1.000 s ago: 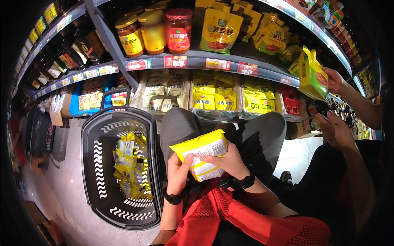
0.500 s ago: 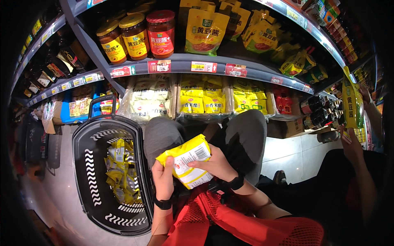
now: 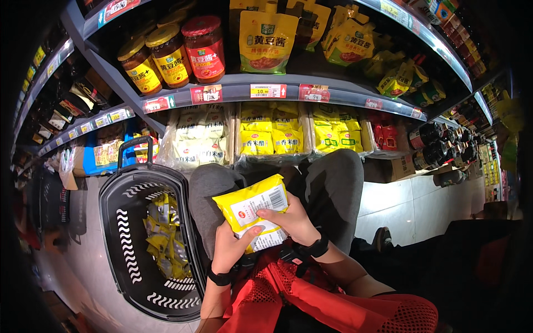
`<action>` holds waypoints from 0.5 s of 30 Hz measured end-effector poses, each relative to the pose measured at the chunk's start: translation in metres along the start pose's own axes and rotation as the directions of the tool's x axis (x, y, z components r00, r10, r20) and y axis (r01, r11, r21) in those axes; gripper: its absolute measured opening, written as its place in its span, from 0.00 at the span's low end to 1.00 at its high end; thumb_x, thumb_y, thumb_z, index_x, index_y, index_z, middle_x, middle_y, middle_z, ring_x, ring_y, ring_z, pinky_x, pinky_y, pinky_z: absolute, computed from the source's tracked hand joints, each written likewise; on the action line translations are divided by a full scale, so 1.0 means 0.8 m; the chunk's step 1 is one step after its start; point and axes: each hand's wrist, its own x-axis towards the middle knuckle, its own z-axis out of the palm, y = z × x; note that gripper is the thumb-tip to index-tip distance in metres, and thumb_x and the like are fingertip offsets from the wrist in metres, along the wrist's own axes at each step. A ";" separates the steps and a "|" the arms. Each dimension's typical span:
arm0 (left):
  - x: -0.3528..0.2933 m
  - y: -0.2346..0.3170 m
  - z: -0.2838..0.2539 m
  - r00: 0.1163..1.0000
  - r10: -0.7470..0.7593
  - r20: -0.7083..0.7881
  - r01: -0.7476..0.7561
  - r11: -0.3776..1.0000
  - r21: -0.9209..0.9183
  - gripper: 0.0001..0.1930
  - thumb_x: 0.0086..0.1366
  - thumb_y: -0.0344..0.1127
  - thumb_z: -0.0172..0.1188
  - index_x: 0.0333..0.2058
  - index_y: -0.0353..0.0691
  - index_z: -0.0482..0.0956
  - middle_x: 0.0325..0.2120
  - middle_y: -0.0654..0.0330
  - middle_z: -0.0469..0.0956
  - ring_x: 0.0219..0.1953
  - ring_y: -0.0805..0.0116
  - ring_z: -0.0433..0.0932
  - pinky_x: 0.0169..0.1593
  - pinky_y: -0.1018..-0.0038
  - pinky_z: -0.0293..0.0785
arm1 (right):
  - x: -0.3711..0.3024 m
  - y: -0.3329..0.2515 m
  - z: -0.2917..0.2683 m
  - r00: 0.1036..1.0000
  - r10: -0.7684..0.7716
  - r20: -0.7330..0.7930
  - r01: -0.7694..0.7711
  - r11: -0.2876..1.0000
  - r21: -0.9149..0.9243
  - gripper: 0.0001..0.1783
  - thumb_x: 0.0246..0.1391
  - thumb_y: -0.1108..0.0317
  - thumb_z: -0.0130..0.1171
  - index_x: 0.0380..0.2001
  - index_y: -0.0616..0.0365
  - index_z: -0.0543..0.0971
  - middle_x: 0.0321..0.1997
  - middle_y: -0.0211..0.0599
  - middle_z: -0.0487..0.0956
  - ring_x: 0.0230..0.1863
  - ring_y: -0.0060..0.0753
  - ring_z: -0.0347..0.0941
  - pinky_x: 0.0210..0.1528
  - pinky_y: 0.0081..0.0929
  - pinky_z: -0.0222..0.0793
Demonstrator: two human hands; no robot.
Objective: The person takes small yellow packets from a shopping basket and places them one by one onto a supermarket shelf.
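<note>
A yellow and white plastic pouch (image 3: 252, 201) is held over my lap, its barcoded side facing up. My left hand (image 3: 232, 244) grips its lower left edge, thumb lying across the front. On the lower right side my right hand (image 3: 291, 222) holds the same pouch, its thumb also pressed on the label. The fingers of both hands are partly hidden behind it. To my left stands a black shopping basket (image 3: 126, 222), with several yellow pouches (image 3: 166, 236) lying inside.
Ahead, low boxes hold white pouches (image 3: 200, 139) and yellow pouches (image 3: 272, 133). Above them a grey shelf edge (image 3: 239, 87) carries price tags, sauce jars (image 3: 202, 50) and standing spouted pouches (image 3: 266, 41). Dark bottles (image 3: 433, 147) are at right. A person's shoe (image 3: 382, 240) rests on the tiled floor.
My left hand has slid down the pouch, its thumb now lower on the label. At right, the other person's hands and the yellow pouch they held have moved out of clear view.
</note>
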 end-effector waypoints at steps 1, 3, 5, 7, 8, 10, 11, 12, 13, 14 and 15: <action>0.000 0.001 0.001 1.000 0.003 0.001 -0.003 1.000 0.002 0.17 0.50 0.33 0.58 0.37 0.31 0.69 0.30 0.55 0.75 0.33 0.71 0.74 0.36 0.78 0.68 | 0.002 0.002 -0.002 1.000 -0.003 0.000 0.003 1.000 0.001 0.17 0.42 0.73 0.57 0.38 0.62 0.68 0.36 0.35 0.74 0.36 0.21 0.70 0.38 0.19 0.66; -0.001 0.002 0.002 1.000 0.010 -0.023 -0.011 0.999 -0.036 0.14 0.50 0.32 0.57 0.35 0.31 0.71 0.28 0.56 0.76 0.31 0.72 0.75 0.34 0.79 0.68 | 0.005 0.008 -0.004 0.998 0.050 0.049 -0.049 0.999 -0.015 0.17 0.43 0.71 0.56 0.38 0.62 0.68 0.36 0.34 0.74 0.35 0.21 0.70 0.38 0.18 0.66; -0.002 -0.002 0.002 0.999 0.007 -0.033 -0.006 1.000 0.027 0.13 0.50 0.32 0.57 0.34 0.30 0.72 0.27 0.56 0.76 0.30 0.71 0.75 0.33 0.79 0.69 | 0.009 0.018 -0.011 0.992 0.063 0.106 -0.062 0.998 -0.010 0.17 0.45 0.68 0.55 0.40 0.62 0.67 0.37 0.33 0.73 0.36 0.20 0.69 0.38 0.18 0.65; -0.003 -0.005 0.001 0.999 0.004 -0.046 0.000 0.996 0.090 0.12 0.51 0.31 0.57 0.33 0.30 0.73 0.26 0.56 0.76 0.29 0.71 0.75 0.32 0.79 0.69 | 0.012 0.022 -0.013 0.963 0.213 0.164 -0.230 0.969 0.093 0.19 0.47 0.65 0.54 0.41 0.62 0.66 0.38 0.33 0.72 0.37 0.19 0.69 0.38 0.16 0.65; -0.003 -0.006 0.001 0.999 -0.016 -0.039 0.020 0.992 0.122 0.11 0.51 0.29 0.55 0.34 0.30 0.72 0.27 0.57 0.76 0.29 0.74 0.74 0.33 0.80 0.68 | 0.013 0.025 -0.014 0.955 0.236 0.178 -0.251 0.965 0.071 0.19 0.48 0.63 0.52 0.42 0.61 0.65 0.39 0.33 0.71 0.38 0.19 0.68 0.38 0.16 0.65; -0.002 -0.006 0.002 0.999 -0.035 -0.032 0.039 0.987 0.158 0.11 0.52 0.27 0.54 0.35 0.29 0.71 0.28 0.59 0.75 0.30 0.77 0.72 0.34 0.81 0.68 | 0.019 0.031 -0.020 0.935 0.274 0.226 -0.304 0.946 0.110 0.20 0.48 0.63 0.51 0.42 0.61 0.65 0.39 0.33 0.71 0.38 0.20 0.68 0.39 0.17 0.65; -0.001 -0.007 0.004 0.998 -0.025 -0.054 0.034 0.983 0.180 0.11 0.52 0.27 0.55 0.35 0.29 0.71 0.28 0.59 0.75 0.30 0.76 0.72 0.34 0.81 0.68 | 0.023 0.035 -0.024 0.910 0.312 0.273 -0.359 0.922 0.145 0.20 0.49 0.62 0.51 0.43 0.61 0.65 0.39 0.33 0.71 0.38 0.20 0.68 0.39 0.18 0.64; 0.000 -0.006 0.007 0.997 -0.015 -0.075 0.030 0.979 0.201 0.11 0.51 0.27 0.55 0.35 0.29 0.71 0.28 0.59 0.75 0.30 0.76 0.73 0.34 0.81 0.68 | 0.026 0.042 -0.029 0.910 0.309 0.276 -0.358 0.922 0.147 0.20 0.49 0.62 0.51 0.43 0.61 0.65 0.39 0.33 0.71 0.38 0.20 0.68 0.39 0.18 0.64; 0.002 -0.002 0.010 0.997 -0.014 -0.073 0.028 0.978 0.206 0.11 0.51 0.27 0.55 0.35 0.29 0.71 0.28 0.59 0.75 0.30 0.76 0.73 0.34 0.81 0.68 | 0.029 0.048 -0.034 0.901 0.314 0.300 -0.375 0.911 0.173 0.20 0.49 0.61 0.50 0.43 0.60 0.65 0.40 0.33 0.71 0.39 0.21 0.68 0.39 0.19 0.64; 0.003 0.002 0.013 0.997 0.001 -0.083 0.021 0.965 0.261 0.12 0.50 0.27 0.56 0.34 0.30 0.71 0.28 0.58 0.76 0.29 0.75 0.73 0.34 0.80 0.68 | 0.032 0.054 -0.039 0.891 0.319 0.324 -0.393 0.898 0.198 0.20 0.50 0.61 0.49 0.44 0.60 0.64 0.41 0.33 0.71 0.39 0.22 0.68 0.40 0.20 0.64; 0.004 0.006 0.014 0.996 0.016 -0.091 0.014 0.949 0.315 0.12 0.49 0.27 0.56 0.34 0.30 0.71 0.28 0.57 0.76 0.29 0.74 0.74 0.34 0.80 0.68 | 0.033 0.061 -0.042 0.892 0.315 0.325 -0.391 0.898 0.202 0.20 0.50 0.61 0.49 0.44 0.60 0.64 0.41 0.33 0.71 0.39 0.22 0.68 0.40 0.20 0.64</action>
